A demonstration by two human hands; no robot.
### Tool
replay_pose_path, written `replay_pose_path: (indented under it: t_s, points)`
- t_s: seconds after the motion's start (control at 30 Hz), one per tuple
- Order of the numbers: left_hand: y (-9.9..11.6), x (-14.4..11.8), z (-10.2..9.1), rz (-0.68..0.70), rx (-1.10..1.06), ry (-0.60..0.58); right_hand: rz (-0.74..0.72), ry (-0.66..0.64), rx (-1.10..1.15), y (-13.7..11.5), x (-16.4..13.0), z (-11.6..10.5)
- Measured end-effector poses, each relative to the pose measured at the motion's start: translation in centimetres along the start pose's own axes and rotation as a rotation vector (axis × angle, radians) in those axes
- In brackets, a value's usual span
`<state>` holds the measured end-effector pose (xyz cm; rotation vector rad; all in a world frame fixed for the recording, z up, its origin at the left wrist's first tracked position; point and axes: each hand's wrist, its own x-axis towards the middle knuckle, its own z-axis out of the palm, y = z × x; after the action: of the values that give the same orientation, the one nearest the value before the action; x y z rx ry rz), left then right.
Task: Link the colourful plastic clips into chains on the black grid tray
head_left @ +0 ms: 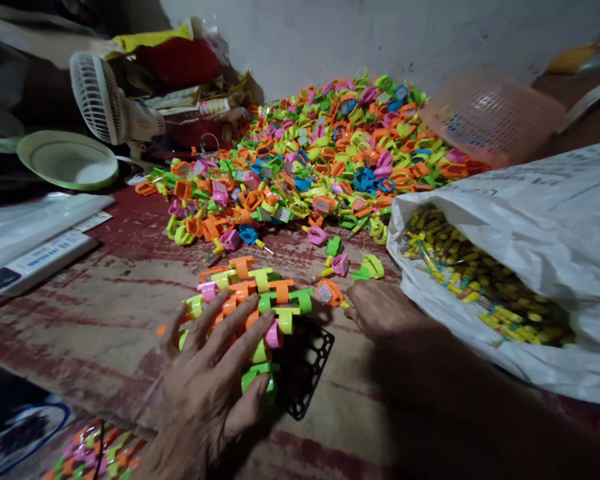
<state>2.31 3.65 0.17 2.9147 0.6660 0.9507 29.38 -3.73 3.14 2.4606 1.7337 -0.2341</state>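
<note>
My left hand lies with spread fingers over rows of small glossy plastic pieces in orange, yellow, green and pink. These pieces sit on a black grid tray, whose right part shows bare. To the right, my right hand has its fingers curled in at the yellow end of an orange ring-shaped piece with a printed label. Its fingertips are partly hidden. Beside that hand lie a yellow-green piece and a pink piece.
A big heap of similar pieces lies against the wall. At right, a white sack holds many yellow-wrapped sticks. A pink mesh basket, small fan, green-rimmed bowl and white box-shaped device stand around the worn table.
</note>
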Motion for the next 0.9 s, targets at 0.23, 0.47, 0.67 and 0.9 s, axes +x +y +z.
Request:
replay_pose_path:
  t_s: [0.23,0.47,0.67,0.9]
  points:
    - [0.5,0.3,-0.8,-0.045,0.008,-0.096,0.042,0.202,0.314,-0.2,-3.5,5.8]
    - [0.6,0.2,-0.9,-0.057,-0.016,-0.075,-0.039,0.110,0.981,-1.4,-5.9,7.8]
    - [1.0,0.6,-1.2,-0.053,-0.014,-0.084,-0.248,-0.365,1.419,-0.2,-6.8,5.9]
    - [3.5,1.4,-3.6,-0.040,-0.003,-0.014,-0.587,-0.648,1.606,-0.1,-6.7,3.8]
